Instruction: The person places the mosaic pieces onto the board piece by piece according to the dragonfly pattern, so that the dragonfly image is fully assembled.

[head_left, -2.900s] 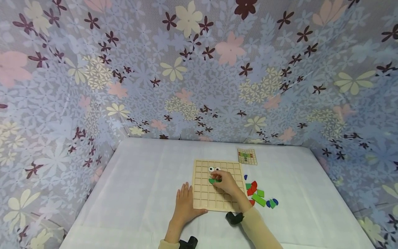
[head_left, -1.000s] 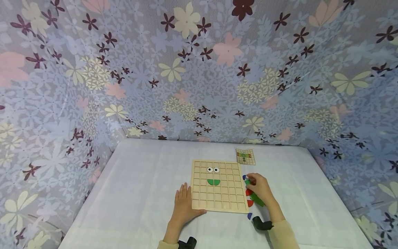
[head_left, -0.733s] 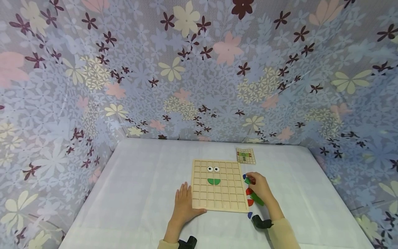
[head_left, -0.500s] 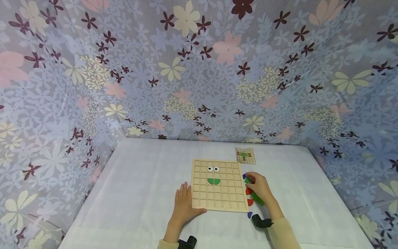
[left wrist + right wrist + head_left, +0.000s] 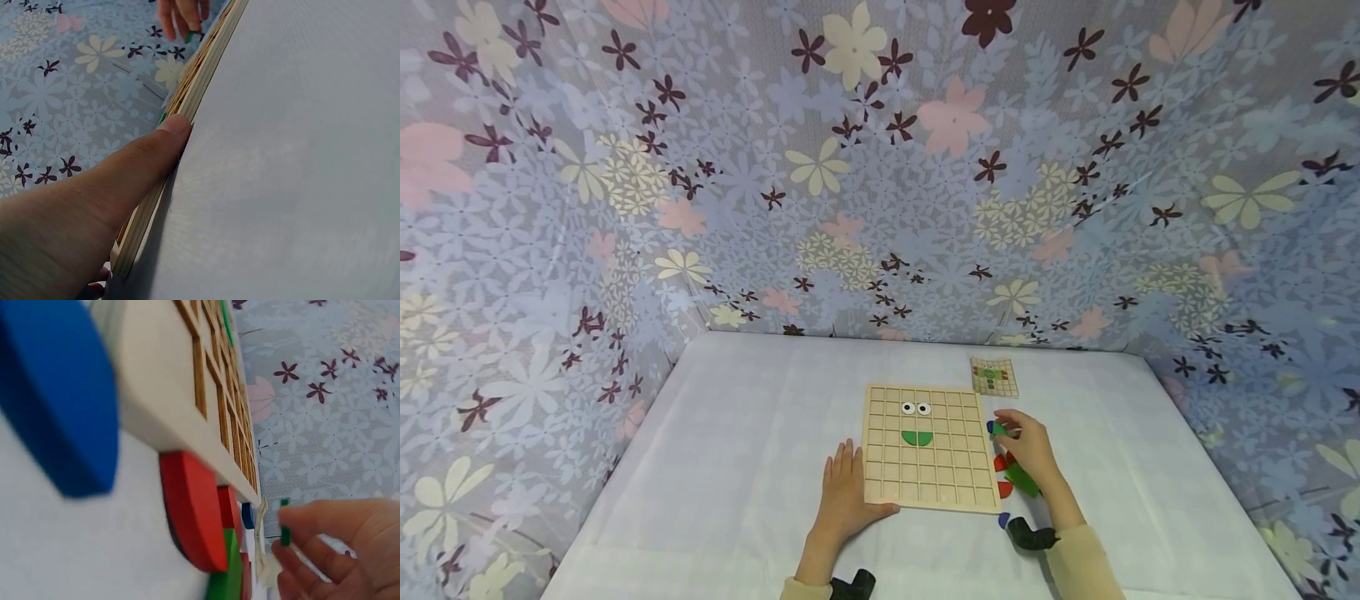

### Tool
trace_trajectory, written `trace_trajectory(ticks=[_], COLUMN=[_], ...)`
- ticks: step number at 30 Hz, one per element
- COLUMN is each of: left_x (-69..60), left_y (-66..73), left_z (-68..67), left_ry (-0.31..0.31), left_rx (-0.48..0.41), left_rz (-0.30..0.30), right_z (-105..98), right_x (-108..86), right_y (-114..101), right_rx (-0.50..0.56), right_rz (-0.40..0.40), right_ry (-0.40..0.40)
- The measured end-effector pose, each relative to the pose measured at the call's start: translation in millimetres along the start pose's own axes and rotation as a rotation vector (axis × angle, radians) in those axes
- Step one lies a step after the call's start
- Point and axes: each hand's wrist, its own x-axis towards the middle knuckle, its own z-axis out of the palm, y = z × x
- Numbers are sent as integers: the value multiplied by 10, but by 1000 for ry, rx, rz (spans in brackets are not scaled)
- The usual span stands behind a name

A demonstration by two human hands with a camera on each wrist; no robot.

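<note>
A wooden grid board lies on the table, bearing two white eye discs and two green quarter pieces side by side below them. The left hand rests along its left and lower-left edge, fingers straight, and the thumb lies against the rim in the left wrist view. Right of the board the right hand pinches a small green piece between thumb and fingers, raised above the table in the right wrist view. Red pieces and a long green piece lie below that hand.
A patterned card lies beyond the board's upper right corner. One blue piece sits near the lower right corner, another by the right edge. Both wrists carry black devices. Floral cloth surrounds the white table.
The right hand moved from over the board to the pieces at its right, and now lifts a green piece slightly. One blue piece now lies near the lower right corner. The left hand stayed.
</note>
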Motion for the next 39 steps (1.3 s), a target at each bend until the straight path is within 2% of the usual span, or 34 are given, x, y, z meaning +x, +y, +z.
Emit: trace_trajectory(ticks=[12, 20, 30, 35, 39], left_x=[2, 1, -9, -13, -11], left_y=[-10, -2, -10, -17, -25], left_z=[15, 4, -9, -3, 13], left_ry=[-12, -16, -18, -21, -14], left_rx=[-1, -8, -10, -22, -10], left_rz=[-5, -10, -14, -11, -5], right_z=[-18, 136, 378, 457, 506], right_x=[77, 156, 227, 256, 275], right_y=[-332, -460, -628, -660, -698], right_rx=[50, 107, 129, 110, 134], right_rz=[-99, -154, -167, -187, -195], right_ry=[28, 15, -66, -88, -94])
